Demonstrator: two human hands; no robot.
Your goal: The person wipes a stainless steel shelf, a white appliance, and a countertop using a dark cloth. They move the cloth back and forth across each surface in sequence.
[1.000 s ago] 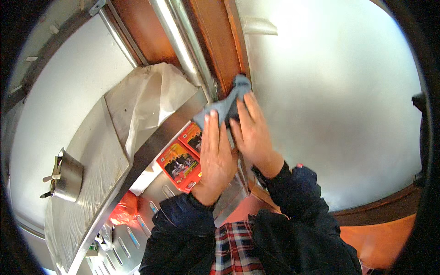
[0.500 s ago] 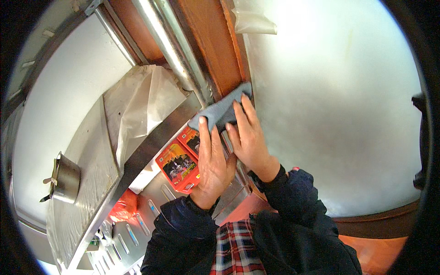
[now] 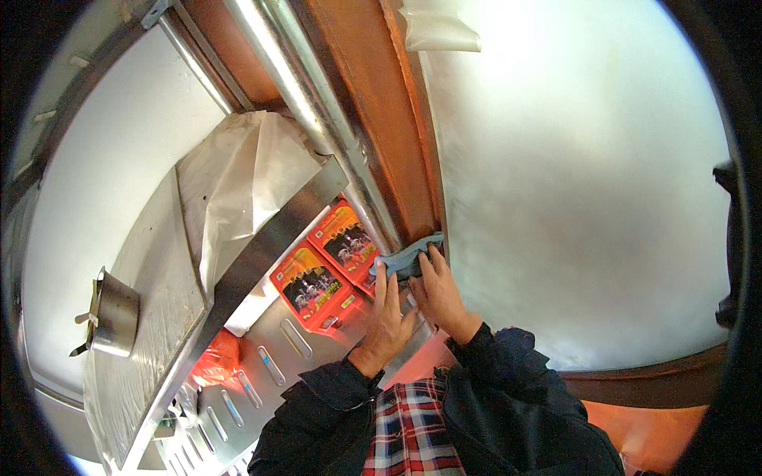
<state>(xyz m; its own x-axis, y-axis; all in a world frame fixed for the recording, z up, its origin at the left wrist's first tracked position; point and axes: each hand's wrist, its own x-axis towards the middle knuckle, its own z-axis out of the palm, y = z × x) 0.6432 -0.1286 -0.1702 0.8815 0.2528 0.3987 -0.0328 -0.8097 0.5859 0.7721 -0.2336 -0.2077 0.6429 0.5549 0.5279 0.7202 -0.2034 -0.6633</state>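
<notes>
A blue-grey cloth [image 3: 407,259] lies folded across the lower part of a reddish-brown post [image 3: 369,103] and the shiny metal pipe [image 3: 305,99] beside it. My left hand [image 3: 386,321] has its fingertips on the cloth's left end, with the fingers stretched upward. On the cloth's right end are the fingers of my right hand [image 3: 440,297]. Both hands hold the cloth against the surface, and what lies under it is hidden. Close by on the left, two red containers with picture labels [image 3: 313,289] stand below a metal shelf edge; my left hand partly covers the nearer lower corner.
At left, a shelf [image 3: 151,262] carries crumpled clear plastic sheeting [image 3: 258,170] and a metal pot [image 3: 116,313]. Beneath it are a slotted metal rack [image 3: 270,365] and a red plastic bag [image 3: 216,358]. A large frosted pale panel [image 3: 587,206] fills the right side.
Both hands have slid the cloth down along the post and pipe, toward my body. More of the post and of the second red container now shows.
</notes>
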